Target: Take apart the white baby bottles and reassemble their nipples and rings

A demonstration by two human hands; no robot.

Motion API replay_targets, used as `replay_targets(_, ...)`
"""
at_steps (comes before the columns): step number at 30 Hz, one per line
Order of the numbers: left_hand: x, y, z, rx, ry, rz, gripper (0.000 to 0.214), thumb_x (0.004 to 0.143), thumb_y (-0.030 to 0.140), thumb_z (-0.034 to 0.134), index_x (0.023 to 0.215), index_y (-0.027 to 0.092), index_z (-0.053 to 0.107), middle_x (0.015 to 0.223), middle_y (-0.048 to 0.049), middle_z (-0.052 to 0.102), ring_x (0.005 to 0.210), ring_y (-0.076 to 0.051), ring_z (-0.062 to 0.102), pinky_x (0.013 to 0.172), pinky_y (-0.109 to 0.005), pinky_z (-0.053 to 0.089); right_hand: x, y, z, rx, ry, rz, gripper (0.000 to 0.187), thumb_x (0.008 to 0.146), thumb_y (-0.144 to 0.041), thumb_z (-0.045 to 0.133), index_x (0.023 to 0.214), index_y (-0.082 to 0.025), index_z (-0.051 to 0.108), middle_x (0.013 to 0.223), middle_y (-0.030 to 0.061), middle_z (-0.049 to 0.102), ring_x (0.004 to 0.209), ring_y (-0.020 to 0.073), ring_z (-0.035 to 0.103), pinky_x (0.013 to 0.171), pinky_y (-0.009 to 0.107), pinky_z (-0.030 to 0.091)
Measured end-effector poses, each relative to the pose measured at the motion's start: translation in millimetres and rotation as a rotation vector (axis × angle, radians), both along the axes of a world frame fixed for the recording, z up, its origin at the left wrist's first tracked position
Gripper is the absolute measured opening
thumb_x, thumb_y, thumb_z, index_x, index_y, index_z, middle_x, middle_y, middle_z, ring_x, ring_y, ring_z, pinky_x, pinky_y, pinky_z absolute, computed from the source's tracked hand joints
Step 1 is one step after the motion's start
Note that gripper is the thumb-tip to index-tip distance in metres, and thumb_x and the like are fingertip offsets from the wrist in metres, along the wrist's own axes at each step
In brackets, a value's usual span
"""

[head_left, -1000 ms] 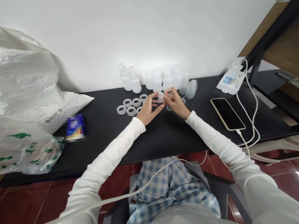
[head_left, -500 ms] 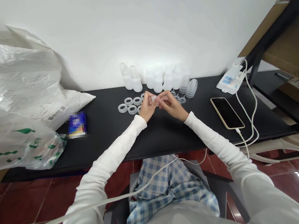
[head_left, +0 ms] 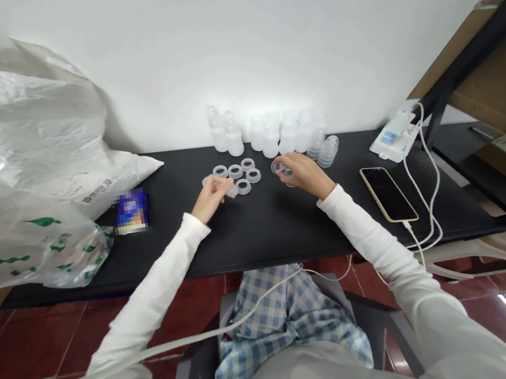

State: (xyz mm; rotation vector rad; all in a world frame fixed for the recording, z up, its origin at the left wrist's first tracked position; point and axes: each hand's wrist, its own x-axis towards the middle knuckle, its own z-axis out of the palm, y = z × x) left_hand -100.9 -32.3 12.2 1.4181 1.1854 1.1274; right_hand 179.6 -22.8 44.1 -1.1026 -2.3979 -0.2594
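Note:
My left hand (head_left: 211, 196) rests on the black table (head_left: 268, 225), fingers closed on a small clear plastic ring at the left end of a group of white collar rings (head_left: 240, 177). My right hand (head_left: 302, 172) is closed on a small clear plastic piece (head_left: 278, 167) near the table's middle. Behind both hands, several translucent baby bottles (head_left: 268, 133) stand against the wall. Stacked clear caps (head_left: 327, 150) lie just right of my right hand.
A phone (head_left: 387, 193) on a white charging cable (head_left: 425, 189) lies at the right, beside a white packet (head_left: 393, 134). A blue packet (head_left: 131, 210) and big plastic bags (head_left: 19, 186) fill the left. A shelf frame (head_left: 480, 92) stands at the right.
My hands were together on one small clear piece at the middle. They have parted: the left moved left to the rings, the right stayed near the caps.

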Motion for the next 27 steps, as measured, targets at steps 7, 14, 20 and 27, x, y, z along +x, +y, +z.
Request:
replay_targets(7, -41.6, -17.2, -28.6, 0.379, 0.602, -0.036, 0.044, 0.085, 0.058, 0.066, 0.106, 0.021, 0.053, 0.116, -0.0121, 0.07, 0.105, -0.026, 0.067, 0.092, -0.046, 0.056, -10.5, 12.2, -11.4, 0.007, -0.335, -0.124, 0.018, 0.095, -0.023, 0.054, 0.105, -0.015, 0.066, 0.098, 0.0153, 0.068, 0.098, 0.0295, 0.055, 0.088, 0.042, 0.038)
replay_targets(14, -35.1, -13.2, -24.6, 0.584, 1.043, 0.152, 0.051, 0.089, 0.06, 0.058, 0.109, 0.013, 0.063, 0.131, -0.0246, 0.061, 0.113, -0.039, 0.062, 0.094, -0.053, 0.051, -5.7, 8.6, -21.5, 0.005, -0.266, -0.137, 0.024, 0.096, -0.027, 0.053, 0.112, -0.017, 0.069, 0.124, 0.0189, 0.063, 0.114, 0.0325, 0.052, 0.101, 0.051, 0.034)
replay_targets(20, 25.1, 9.4, -7.8, 0.669, 0.961, -0.053, 0.055, 0.099, 0.045, 0.043, 0.145, 0.016, 0.05, 0.154, -0.015, 0.049, 0.142, -0.034, 0.046, 0.117, -0.049, 0.038, 1.5, 9.8, -9.0, 0.009, -0.095, -0.212, 0.031, 0.1, -0.032, 0.045, 0.119, -0.02, 0.067, 0.127, 0.0175, 0.059, 0.114, 0.0319, 0.051, 0.099, 0.05, 0.036)
replay_targets(27, 50.2, 46.9, -15.9, 0.504, 1.13, -0.127, 0.062, 0.095, 0.046, 0.052, 0.152, 0.023, 0.046, 0.158, -0.0095, 0.046, 0.147, -0.043, 0.038, 0.119, -0.06, 0.031, -4.3, 54.7, 33.0, 0.009, 0.044, -0.099, 0.033, 0.099, -0.032, 0.045, 0.128, -0.023, 0.06, 0.134, 0.0157, 0.05, 0.119, 0.0322, 0.048, 0.099, 0.051, 0.043)
